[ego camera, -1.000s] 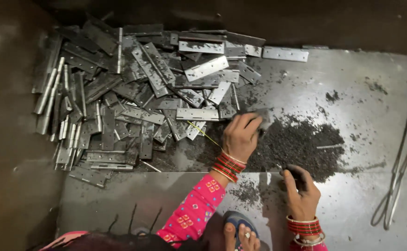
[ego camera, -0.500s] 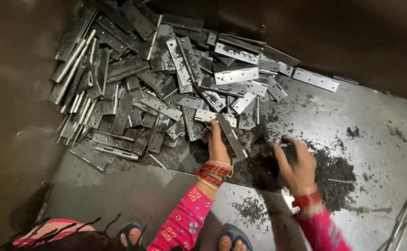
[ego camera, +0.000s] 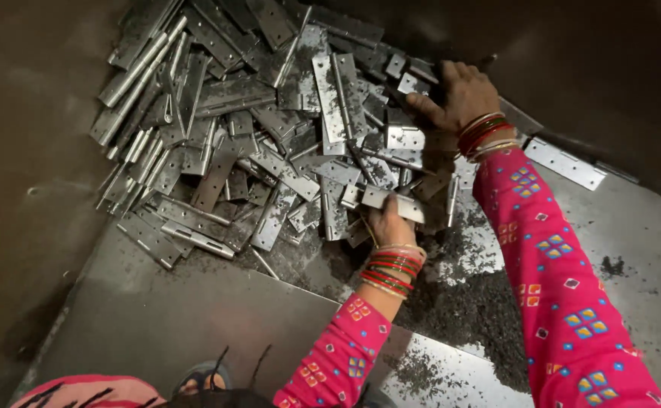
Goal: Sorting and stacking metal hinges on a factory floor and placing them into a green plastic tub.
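Steel hinge (ego camera: pixel 392 202) gripped in left hand (ego camera: pixel 388 224) fingers; right hand (ego camera: pixel 457 94) fingers (spread) pressing hinge pile (ego camera: pixel 255 128).

One view only, from the head, looking steeply down and slightly forward over the person's own arms. Close range: the metal sheet (ego camera: pixel 194 325) on the floor fills the lower frame, its far edge buried under the pile of hinges (ego camera: pixel 255 128). Both hands fall inside the frame, left hand (ego camera: pixel 391 223) mid-frame, right hand (ego camera: pixel 455 94) nearer the top. A sandalled foot (ego camera: pixel 198 378) shows at the bottom edge.
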